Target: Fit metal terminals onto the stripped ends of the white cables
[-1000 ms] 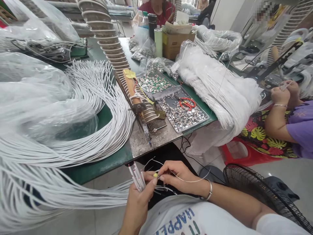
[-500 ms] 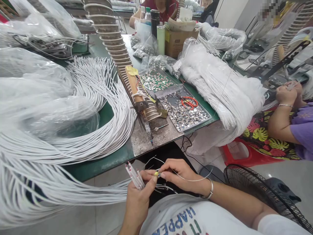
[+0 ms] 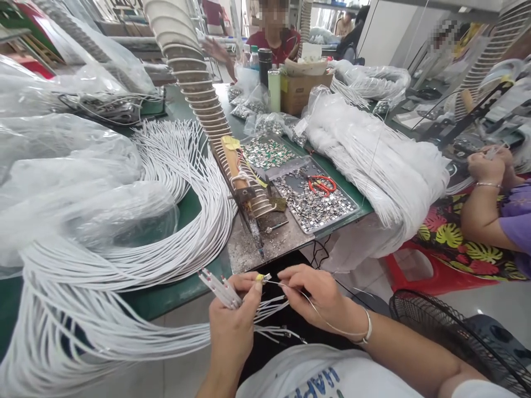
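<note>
My left hand point(image 3: 234, 323) grips a small bunch of white cables point(image 3: 218, 288) with stripped ends, fanned up and to the left, and pinches a tiny metal part point(image 3: 265, 277) at its fingertips. My right hand point(image 3: 317, 296) holds a thin silvery wire point(image 3: 332, 326) that loops back past my bracelet, with its tip at that metal part. Both hands hover just below the front edge of the green table point(image 3: 182, 284). A soldering iron point(image 3: 253, 229) rests on the metal plate point(image 3: 271, 243) right above them.
A large sheaf of white cables point(image 3: 166, 221) curves across the table's left side. Trays of small metal parts point(image 3: 313, 199) with red-handled scissors point(image 3: 321, 183) lie to the right, beside a bagged cable bundle point(image 3: 381, 160). A fan point(image 3: 452, 337) stands at lower right. A seated person's arm point(image 3: 483, 204) is at right.
The view has tilted up slightly. My hands have risen a little toward the table edge, and my right hand has drawn the thin wire's tip to the metal part.
</note>
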